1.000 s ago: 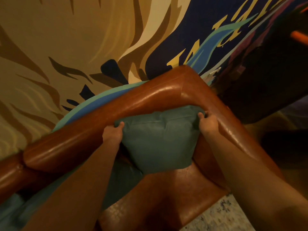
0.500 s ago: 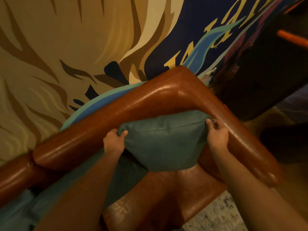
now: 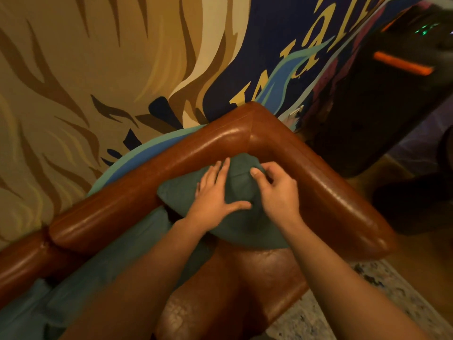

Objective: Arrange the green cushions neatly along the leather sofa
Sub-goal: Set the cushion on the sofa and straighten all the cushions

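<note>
My left hand [image 3: 215,204] lies flat with fingers spread on the green cushion [image 3: 235,190] wedged into the corner of the leather sofa [image 3: 220,141], while my right hand [image 3: 277,190] pinches its top edge.

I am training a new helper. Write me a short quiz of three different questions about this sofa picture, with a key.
1. True or false: the left hand lies flat on the cushion.
2. The cushion sits: A) on the floor, B) in the corner of the sofa, C) on the sofa's back.
3. Fill in: a second green cushion lies to the ___ of the first.

Key: 1 true. 2 B. 3 left.

Note: the right hand has curled fingers at the cushion's top; whether its grip holds fabric cannot be told.
</note>
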### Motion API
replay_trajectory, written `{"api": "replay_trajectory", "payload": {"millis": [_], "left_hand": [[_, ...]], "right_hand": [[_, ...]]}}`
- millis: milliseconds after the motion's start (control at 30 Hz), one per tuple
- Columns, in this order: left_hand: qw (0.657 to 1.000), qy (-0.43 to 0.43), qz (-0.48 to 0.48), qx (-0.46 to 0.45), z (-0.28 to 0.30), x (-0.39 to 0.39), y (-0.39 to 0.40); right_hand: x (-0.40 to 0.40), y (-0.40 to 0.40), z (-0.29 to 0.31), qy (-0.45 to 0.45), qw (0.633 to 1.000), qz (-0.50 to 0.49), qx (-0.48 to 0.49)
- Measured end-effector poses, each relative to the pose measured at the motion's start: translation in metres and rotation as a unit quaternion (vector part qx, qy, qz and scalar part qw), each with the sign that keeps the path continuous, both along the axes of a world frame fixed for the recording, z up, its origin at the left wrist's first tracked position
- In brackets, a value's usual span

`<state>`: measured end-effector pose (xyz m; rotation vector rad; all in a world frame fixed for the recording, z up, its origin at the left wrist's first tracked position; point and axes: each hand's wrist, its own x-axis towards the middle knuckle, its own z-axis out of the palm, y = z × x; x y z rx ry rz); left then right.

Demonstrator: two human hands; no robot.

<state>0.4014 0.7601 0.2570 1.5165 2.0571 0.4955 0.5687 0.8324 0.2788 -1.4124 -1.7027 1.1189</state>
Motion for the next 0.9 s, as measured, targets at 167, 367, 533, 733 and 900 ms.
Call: {"api": "replay_trajectory", "payload": {"millis": [167, 367, 533, 733, 900], "left_hand": [[0.999, 0.044, 0.018, -0.010, 0.000, 0.020, 0.009], [0.998, 0.008, 0.054, 0.007, -0.019, 0.019, -0.002], [0.985, -0.062, 0.156, 0.043, -0.020, -0.002, -0.017], [0.958, -0.165, 0.228, 0.050, -0.027, -0.024, -0.037], [0.931, -0.249, 0.264, 0.040, -0.032, -0.025, -0.043]], "right_hand": [[-0.012, -0.013, 0.008, 0.009, 1.000, -0.025, -0.005], [0.004, -0.010, -0.002, 0.081, 0.994, 0.026, -0.067], [0.076, 0.002, -0.060, -0.163, 0.977, -0.120, -0.064], [0.136, 0.006, -0.105, -0.105, 0.898, -0.268, -0.333], [0.134, 0.009, -0.104, -0.046, 0.917, -0.310, -0.246]]}}
